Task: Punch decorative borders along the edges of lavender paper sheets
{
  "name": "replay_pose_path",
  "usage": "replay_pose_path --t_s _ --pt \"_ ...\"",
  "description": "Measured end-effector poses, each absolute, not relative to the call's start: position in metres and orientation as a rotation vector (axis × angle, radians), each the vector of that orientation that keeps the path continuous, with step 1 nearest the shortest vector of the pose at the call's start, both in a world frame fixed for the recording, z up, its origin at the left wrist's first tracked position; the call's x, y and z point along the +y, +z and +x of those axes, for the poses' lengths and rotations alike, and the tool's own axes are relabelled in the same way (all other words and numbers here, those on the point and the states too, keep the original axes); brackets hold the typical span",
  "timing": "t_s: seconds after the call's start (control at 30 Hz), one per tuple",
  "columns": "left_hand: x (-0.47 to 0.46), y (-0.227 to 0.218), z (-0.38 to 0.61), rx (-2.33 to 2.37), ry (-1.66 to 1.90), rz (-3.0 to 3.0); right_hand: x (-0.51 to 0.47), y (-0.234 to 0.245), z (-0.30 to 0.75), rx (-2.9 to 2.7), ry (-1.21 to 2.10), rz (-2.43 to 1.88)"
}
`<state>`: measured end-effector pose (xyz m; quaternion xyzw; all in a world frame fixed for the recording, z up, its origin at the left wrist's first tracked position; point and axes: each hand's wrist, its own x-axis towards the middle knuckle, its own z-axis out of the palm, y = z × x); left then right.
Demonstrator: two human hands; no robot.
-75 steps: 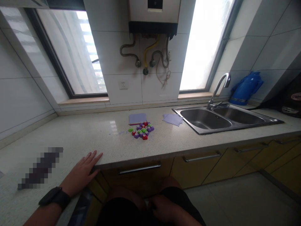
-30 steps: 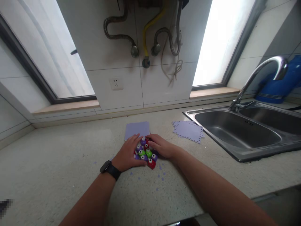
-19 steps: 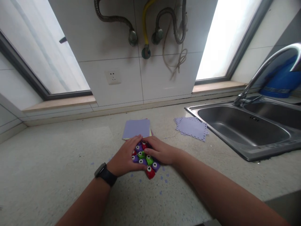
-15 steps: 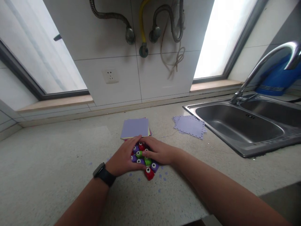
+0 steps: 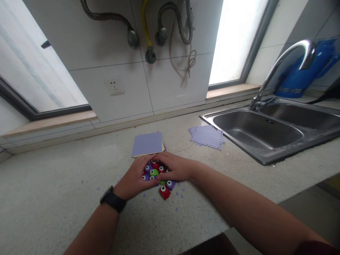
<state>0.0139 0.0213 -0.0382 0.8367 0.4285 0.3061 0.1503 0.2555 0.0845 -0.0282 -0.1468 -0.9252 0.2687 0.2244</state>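
Several small craft punches (image 5: 154, 172) in red, purple and green, with white round tops bearing dark shapes, sit bunched on the counter. My left hand (image 5: 135, 177), a black watch (image 5: 113, 200) on its wrist, curls round the left side of the bunch. From the right, my right hand (image 5: 174, 166) curves over the others, hiding some of them. The two thumbs meet across the near side, and the fingertips come together at the far side. A red punch (image 5: 165, 192) stands nearest to me, outside the ring of fingers, beside a purple punch (image 5: 170, 185).
Behind the hands lies a stack of coloured paper (image 5: 147, 144), purple on top. Purple sheets with punched edges (image 5: 207, 136) rest near the steel sink (image 5: 255, 131) and its faucet (image 5: 281, 60). Tiny paper bits (image 5: 177, 209) dot the counter (image 5: 66, 191). A blue jug (image 5: 300, 78) stands behind the sink.
The camera has turned right, so the scene sits further left. My thumbs have closed together over the near side of the punches; the front red punch stays outside.
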Motion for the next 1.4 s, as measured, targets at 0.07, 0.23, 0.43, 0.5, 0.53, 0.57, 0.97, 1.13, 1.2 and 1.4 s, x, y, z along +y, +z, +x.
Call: replay_pose_path --t_s 0.07,0.23,0.43,0.5,0.53,0.57,0.97,1.13,1.2,1.4 --pt "0.021 -0.037 0.014 1.24 0.876 2.393 0.085 -0.028 0.256 -2.558 0.733 -0.404" --pt "0.02 -0.033 0.013 1.248 0.835 2.379 0.085 -0.025 0.258 -2.574 0.741 -0.407" --pt "0.02 -0.033 0.006 1.267 0.777 2.368 0.095 -0.026 0.266 -2.51 0.728 -0.531" --pt "0.02 -0.032 0.005 1.282 0.764 2.359 0.1 -0.027 0.27 -2.451 0.687 -0.629" --pt "0.019 -0.032 0.005 1.292 0.757 2.354 0.103 -0.027 0.272 -2.424 0.657 -0.678" --pt "0.019 -0.031 0.005 1.304 0.746 2.349 0.105 -0.028 0.273 -2.399 0.625 -0.725" --pt "0.017 -0.026 0.005 1.328 0.686 2.359 0.107 -0.028 0.276 -2.423 0.567 -0.771" --pt "0.017 -0.025 0.007 1.319 0.696 2.372 0.105 -0.026 0.275 -2.449 0.622 -0.742" --pt "0.016 -0.024 0.008 1.321 0.694 2.375 0.104 -0.025 0.275 -2.459 0.645 -0.742" --pt "0.016 -0.022 0.01 1.31 0.674 2.383 0.103 -0.024 0.274 -2.498 0.649 -0.722"
